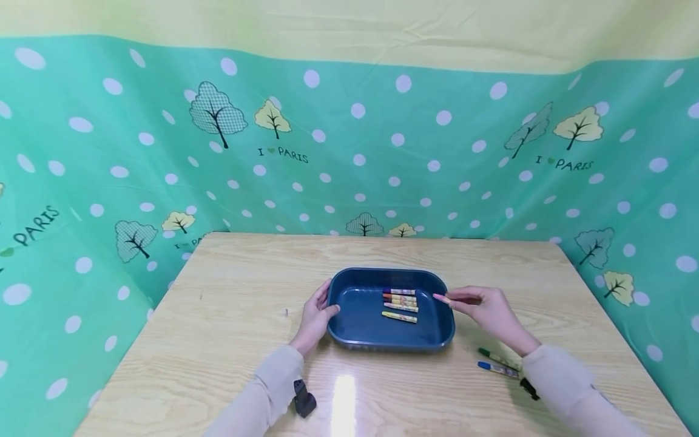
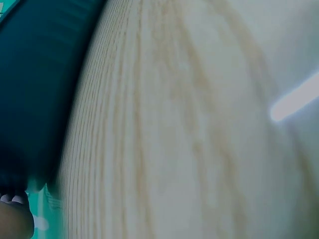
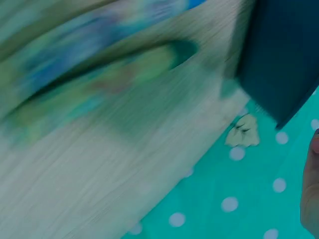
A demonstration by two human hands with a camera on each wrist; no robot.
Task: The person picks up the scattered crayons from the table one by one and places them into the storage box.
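A dark blue rectangular tray (image 1: pixel 355 346) stands mid-table, with several crayons (image 1: pixel 400 308) lying side by side in its right half. My left hand (image 1: pixel 314 315) grips the tray's left wall, thumb over the rim and fingers outside. At the right rim, my right hand (image 1: pixel 488 308) pinches a pink crayon (image 1: pixel 441 298) between thumb and fingers, its tip pointing in over the tray. In the left wrist view the tray's outer wall (image 2: pixel 45 74) fills the left side. The right wrist view catches only part of the right hand (image 3: pixel 310 189) at its edge.
A green crayon (image 1: pixel 491 355) and a blue crayon (image 1: pixel 498 369) lie on the wooden table (image 1: pixel 246 291) near the right sleeve, partly hidden by it. Black wrist straps (image 1: pixel 303 399) show at the cuffs. A dotted green curtain (image 1: pixel 377 152) hangs behind the table and along both sides.
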